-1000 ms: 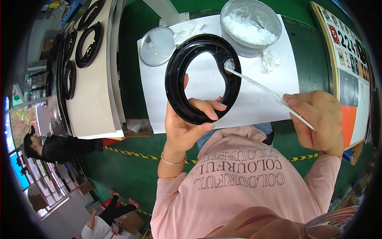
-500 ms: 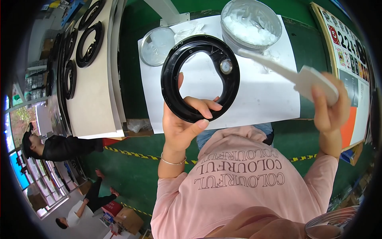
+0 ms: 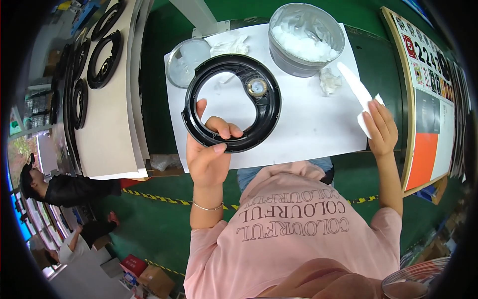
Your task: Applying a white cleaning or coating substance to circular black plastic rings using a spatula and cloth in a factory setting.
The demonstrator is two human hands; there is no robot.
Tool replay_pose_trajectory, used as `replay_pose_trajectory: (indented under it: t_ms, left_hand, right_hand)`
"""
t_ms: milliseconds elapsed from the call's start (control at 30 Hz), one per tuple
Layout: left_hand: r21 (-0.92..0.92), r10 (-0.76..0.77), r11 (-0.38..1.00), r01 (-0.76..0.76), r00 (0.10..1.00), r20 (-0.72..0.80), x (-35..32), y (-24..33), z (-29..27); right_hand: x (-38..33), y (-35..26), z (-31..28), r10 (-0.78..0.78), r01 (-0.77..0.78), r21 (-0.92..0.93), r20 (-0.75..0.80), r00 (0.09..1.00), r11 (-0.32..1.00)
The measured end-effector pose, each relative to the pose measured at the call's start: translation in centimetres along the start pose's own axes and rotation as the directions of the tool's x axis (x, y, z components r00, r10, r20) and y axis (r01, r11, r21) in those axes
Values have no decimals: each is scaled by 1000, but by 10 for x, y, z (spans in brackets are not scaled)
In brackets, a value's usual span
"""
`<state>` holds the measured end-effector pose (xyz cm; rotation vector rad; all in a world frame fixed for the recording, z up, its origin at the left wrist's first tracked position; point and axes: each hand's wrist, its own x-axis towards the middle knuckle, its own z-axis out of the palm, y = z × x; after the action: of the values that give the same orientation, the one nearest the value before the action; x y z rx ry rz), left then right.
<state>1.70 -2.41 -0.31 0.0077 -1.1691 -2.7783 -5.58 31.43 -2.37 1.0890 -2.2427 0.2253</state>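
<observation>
My left hand (image 3: 208, 162) grips the lower left rim of a black plastic ring (image 3: 268, 117), its fingers curled through the opening. The ring is held up over the white paper. Set into its upper right part is a round metal-rimmed piece (image 3: 257, 87) with a pale centre. Off to the right, my right hand (image 3: 382, 128) is closed around the handle of a white spatula (image 3: 352, 82). The blade points away from me, towards the tub and apart from the ring. I cannot make out whether anything sticks to the blade.
White paper (image 3: 318, 134) covers the green table. At its far side stand a clear tub (image 3: 294, 64) of white paste, a round lid (image 3: 186, 62) and crumpled tissues (image 3: 230, 46). More black rings (image 3: 105, 60) lie on a board at left. A framed board (image 3: 423, 139) stands at right.
The ring and my left hand have shifted left. My right hand has come inward, and the spatula has turned from pointing left to pointing away from me. The whole view has shifted slightly.
</observation>
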Motion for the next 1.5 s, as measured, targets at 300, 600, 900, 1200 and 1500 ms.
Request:
replay_pose_trajectory:
  t_ms: [300, 600, 900, 1200, 1500]
  left_hand:
    - [-1, -23, 1000, 23, 998, 63, 5, -9, 0]
    - [82, -22, 996, 21, 1000, 16, 0, -5, 1]
    - [110, -33, 993, 33, 999, 1, 2, -7, 5]
    - [100, -7, 995, 10, 999, -32, -2, -4, -6]
    - [113, 0, 994, 1, 1000, -14, -2, -3, 1]
  right_hand:
    - [20, -13, -12, 857, -393, 848, 465, 225, -357]
    - [18, -14, -4, 856, -459, 872, 363, 368, -172]
    - [49, 24, 35, 879, -394, 888, 369, 302, -237]
    - [9, 28, 21, 805, -358, 783, 580, 125, -509]
    - [61, 32, 16, 338, -263, 402, -129, 932, 877]
